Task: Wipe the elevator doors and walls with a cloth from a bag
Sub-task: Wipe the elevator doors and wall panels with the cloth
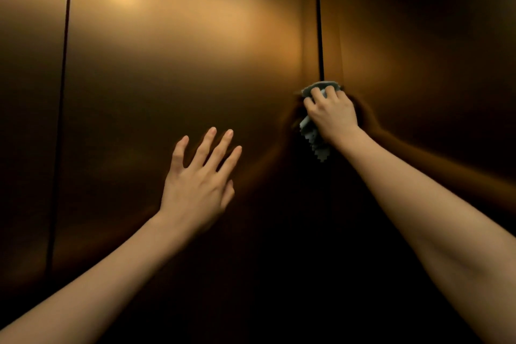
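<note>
Head view, nearest first: two bare forearms reach up from the lower corners toward bronze-coloured metal panels; the left hand point(199, 184) is raised in front of the wide middle door panel point(173, 58), its back to the camera, fingers point(220, 148) straight and spread apart, thumb tucked along the palm's right edge; whether the fingertips touch the metal cannot be told, and the hand holds nothing.

Farther up and to the right of those spread fingers, the right hand point(332, 114) grips a grey-blue cloth point(314, 137), its fingers curled over the bunched upper part and pressing it against the metal; a fold of the cloth shows just above the knuckles, and a loose end with a zigzag-cut edge hangs down below the heel of the hand, left of the wrist.

Directly above the curled fingers runs the dark vertical seam point(319, 22) between the middle panel and the right door panel point(432, 50), so the cloth sits on the seam's line; a dim reflection of the right arm lies on the right panel beside the wrist.

Far to the left of the spread fingers, a second vertical seam point(62, 92) separates the middle panel from a left wall panel point(28, 92); a soft patch of reflected light glows high on the middle panel, above the left fingers.
</note>
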The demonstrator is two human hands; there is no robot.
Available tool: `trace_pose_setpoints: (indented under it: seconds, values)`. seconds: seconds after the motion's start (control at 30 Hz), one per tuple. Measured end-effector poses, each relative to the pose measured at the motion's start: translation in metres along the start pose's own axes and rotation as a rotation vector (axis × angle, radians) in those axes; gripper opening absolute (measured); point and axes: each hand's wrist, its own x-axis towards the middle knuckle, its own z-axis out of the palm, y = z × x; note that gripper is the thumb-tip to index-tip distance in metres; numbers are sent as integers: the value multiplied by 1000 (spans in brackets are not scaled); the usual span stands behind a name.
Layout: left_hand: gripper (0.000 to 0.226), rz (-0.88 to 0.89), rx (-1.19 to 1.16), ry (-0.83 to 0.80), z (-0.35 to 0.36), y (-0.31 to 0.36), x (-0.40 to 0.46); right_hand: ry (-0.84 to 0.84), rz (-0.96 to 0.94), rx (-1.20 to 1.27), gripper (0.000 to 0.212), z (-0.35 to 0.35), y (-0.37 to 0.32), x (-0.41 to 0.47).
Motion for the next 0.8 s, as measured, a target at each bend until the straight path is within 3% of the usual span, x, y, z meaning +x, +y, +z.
trace_pose_setpoints:
  seconds: [0.13, 0.8]
  values:
    - [60, -24, 12, -1, 1, -7, 5, 1, 29, 131, 26, 1, 1, 13]
    - [52, 145, 46, 69, -12, -30, 22, 139, 59, 62, 30, 13, 19, 58]
